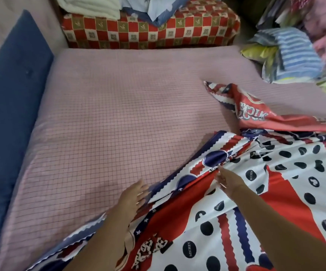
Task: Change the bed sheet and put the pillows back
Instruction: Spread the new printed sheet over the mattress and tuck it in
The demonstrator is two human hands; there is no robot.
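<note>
Pink checked mattress (109, 106) lies open toward ten o'clock — the patterned sheet (275, 173) bunched at four, left hand (132, 196) flat-fingered on its scalloped edge, right hand (228, 182) pinching a fold

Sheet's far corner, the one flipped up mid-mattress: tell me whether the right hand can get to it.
Probably yes, with a lean. The right hand pinches the printed sheet nearer the person; the far corner lies beyond it on the mattress, with only loose cloth between.
</note>
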